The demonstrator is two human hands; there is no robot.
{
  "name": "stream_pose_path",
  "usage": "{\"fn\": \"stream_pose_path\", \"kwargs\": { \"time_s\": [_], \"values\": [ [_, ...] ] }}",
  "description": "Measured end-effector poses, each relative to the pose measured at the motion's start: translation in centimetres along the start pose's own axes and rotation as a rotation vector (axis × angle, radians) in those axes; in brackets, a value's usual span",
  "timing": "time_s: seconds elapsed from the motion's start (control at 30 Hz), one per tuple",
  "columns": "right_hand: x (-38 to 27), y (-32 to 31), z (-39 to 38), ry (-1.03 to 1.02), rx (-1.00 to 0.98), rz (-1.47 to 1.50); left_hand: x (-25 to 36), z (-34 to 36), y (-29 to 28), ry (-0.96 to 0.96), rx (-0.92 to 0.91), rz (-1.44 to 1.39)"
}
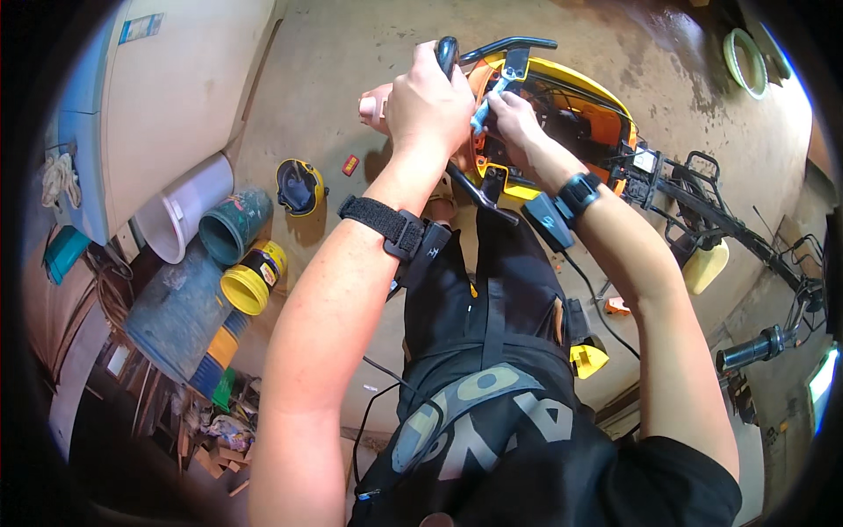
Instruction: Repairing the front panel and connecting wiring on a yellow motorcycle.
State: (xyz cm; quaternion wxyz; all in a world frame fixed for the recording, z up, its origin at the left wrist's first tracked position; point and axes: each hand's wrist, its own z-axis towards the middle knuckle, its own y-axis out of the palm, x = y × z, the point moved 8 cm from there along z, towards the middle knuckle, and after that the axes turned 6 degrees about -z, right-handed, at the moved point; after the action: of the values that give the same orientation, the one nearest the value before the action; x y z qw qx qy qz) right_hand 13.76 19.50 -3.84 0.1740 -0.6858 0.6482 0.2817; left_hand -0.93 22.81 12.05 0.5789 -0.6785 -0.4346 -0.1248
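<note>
My left hand grips a black tubular bar at the top of a yellow-and-orange machine body. A pinkish object, which I cannot make out, shows behind that hand. Just to its right, my right hand holds a light blue wrench-like tool slanting up toward a black bracket on the yellow frame. A second bracket with a bent black bar sits lower, above my legs.
Stacked buckets and tubs lie at left beside a pale appliance. A yellow-black helmet-like object and small red item lie on the floor. A long black frame with handlebar stands right; a green basin lies behind.
</note>
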Motion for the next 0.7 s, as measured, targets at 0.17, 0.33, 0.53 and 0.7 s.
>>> {"fn": "stream_pose_path", "kwargs": {
  "time_s": [0.17,0.33,0.53,0.7],
  "values": [
    [-1.8,-6.9,-0.4,-0.187,0.127,-0.721,0.5,-0.1,-0.1,0.080,0.026,0.042],
    [-6.7,-9.8,1.6,-0.398,0.206,-1.411,0.1,0.0,-0.1,0.033,0.008,0.038],
    [-10.3,-8.2,3.1,-0.574,0.174,-1.671,0.1,0.0,-0.2,0.006,0.007,0.024],
    [-11.8,-7.5,4.2,-0.655,0.033,-1.808,0.0,0.0,-0.2,0.000,0.000,0.031]
  ]
}}
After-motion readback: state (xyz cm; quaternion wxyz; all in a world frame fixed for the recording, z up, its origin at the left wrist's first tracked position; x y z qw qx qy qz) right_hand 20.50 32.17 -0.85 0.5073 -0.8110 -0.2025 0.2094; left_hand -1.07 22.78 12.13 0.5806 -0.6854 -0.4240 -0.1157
